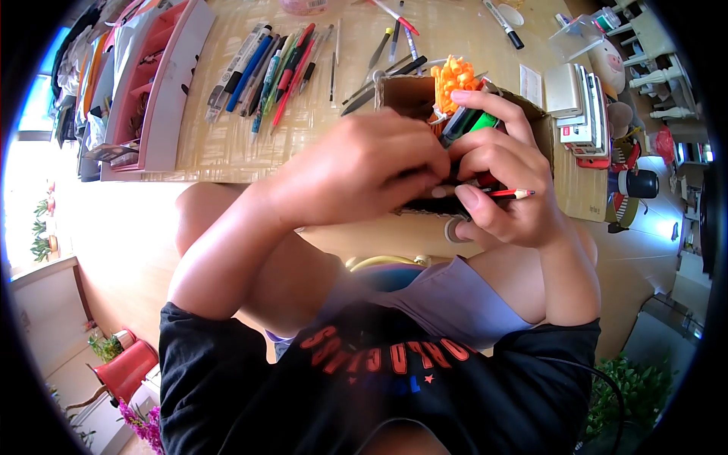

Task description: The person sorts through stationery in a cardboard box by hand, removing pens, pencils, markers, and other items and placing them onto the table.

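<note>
A cardboard box [396, 91] stands at the table's front edge, with pens and an orange textured item [455, 76] in it. Over the box, my right hand [516, 167] is curled round several pens, a green one among them, and a red pencil [509, 194] pokes out beside its thumb. My left hand [364, 163], slightly blurred, reaches in from the left with bent fingers that meet the right hand's fingertips. What the left fingers pinch, if anything, is hidden.
Pens and markers [265, 76] lie in a group on the table [220, 144] left of the box. A pink and white organizer [163, 91] stands at the left edge. Stacked small boxes [580, 114] are at the right. Another marker [504, 26] lies near the back.
</note>
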`<state>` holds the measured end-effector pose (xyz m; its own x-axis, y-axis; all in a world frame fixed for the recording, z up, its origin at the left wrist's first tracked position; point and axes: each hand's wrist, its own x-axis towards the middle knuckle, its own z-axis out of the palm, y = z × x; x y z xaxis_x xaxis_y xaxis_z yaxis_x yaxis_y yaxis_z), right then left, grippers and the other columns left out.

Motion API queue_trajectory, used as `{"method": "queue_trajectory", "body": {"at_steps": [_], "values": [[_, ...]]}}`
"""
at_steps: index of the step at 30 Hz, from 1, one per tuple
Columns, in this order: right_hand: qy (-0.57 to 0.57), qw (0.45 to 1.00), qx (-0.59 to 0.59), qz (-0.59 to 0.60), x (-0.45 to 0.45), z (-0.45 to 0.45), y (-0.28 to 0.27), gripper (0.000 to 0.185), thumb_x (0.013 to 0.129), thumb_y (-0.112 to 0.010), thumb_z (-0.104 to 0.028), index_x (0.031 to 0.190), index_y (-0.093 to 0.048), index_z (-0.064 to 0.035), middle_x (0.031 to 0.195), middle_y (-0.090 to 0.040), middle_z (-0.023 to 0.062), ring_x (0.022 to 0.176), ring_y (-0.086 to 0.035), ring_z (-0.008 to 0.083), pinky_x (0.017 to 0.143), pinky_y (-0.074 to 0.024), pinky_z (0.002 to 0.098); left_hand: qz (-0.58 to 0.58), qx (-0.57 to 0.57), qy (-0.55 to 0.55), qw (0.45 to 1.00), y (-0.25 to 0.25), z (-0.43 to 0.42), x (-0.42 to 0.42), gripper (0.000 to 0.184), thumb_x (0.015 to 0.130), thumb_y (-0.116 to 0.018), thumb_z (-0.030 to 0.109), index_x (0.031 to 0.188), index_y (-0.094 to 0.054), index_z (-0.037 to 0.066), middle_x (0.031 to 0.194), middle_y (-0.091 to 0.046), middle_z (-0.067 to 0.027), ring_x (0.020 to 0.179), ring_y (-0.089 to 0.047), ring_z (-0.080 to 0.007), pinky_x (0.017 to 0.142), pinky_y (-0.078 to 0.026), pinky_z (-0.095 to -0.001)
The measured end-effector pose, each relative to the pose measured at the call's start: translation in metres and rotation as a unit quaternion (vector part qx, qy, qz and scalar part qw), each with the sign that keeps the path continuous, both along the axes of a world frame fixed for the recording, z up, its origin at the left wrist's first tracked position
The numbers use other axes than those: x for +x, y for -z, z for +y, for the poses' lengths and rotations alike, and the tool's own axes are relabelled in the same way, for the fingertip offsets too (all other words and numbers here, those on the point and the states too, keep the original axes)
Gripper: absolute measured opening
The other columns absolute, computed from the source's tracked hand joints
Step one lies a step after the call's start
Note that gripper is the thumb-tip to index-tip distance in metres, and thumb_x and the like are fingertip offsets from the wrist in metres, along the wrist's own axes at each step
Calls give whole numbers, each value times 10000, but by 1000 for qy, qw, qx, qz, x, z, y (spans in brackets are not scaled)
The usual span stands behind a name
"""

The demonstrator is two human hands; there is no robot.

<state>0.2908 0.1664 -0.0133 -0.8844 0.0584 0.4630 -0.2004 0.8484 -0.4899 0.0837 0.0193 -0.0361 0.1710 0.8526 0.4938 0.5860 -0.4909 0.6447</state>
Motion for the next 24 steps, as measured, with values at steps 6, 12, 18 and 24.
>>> {"method": "queue_trajectory", "body": {"at_steps": [6, 12, 18, 24], "values": [[-31, 999, -32, 3, 3, 9, 7, 345, 985, -556, -330, 852, -633, -21, 959, -699, 131, 1349, -571, 432, 1065, -442, 524, -44, -8, -299, 953, 9, 16, -21, 121, 959, -767, 71, 1074, -755, 35, 930, -767, -57, 794, -697, -127, 756, -557, -291], [-35, 999, -12, 13, 2, 10, 9, 321, 912, -477, -268, 873, -648, 1, 969, -712, 154, 1328, -584, 450, 1047, -459, 527, 68, -74, -387, 916, 48, 38, -68, 201, 962, -746, 198, 1072, -743, 29, 908, -766, -100, 736, -684, -226, 720, -546, -361], [-30, 999, -34, 2, 1, 9, 5, 310, 836, -467, -230, 858, -660, 12, 951, -719, 162, 1313, -592, 445, 1028, -485, 517, 160, -43, -363, 917, 71, 72, -71, 295, 957, -752, 326, 992, -723, 35, 958, -746, -118, 950, -697, -334, 870, -525, -452], [-23, 999, -31, -12, 0, 11, 6, 330, 813, -471, -249, 845, -667, 14, 931, -728, 174, 1323, -580, 445, 1050, -476, 501, 255, -105, -383, 882, 74, 66, -50, 254, 1000, -718, 331, 993, -713, 77, 1032, -746, -84, 1087, -652, -328, 981, -414, -504]]}}
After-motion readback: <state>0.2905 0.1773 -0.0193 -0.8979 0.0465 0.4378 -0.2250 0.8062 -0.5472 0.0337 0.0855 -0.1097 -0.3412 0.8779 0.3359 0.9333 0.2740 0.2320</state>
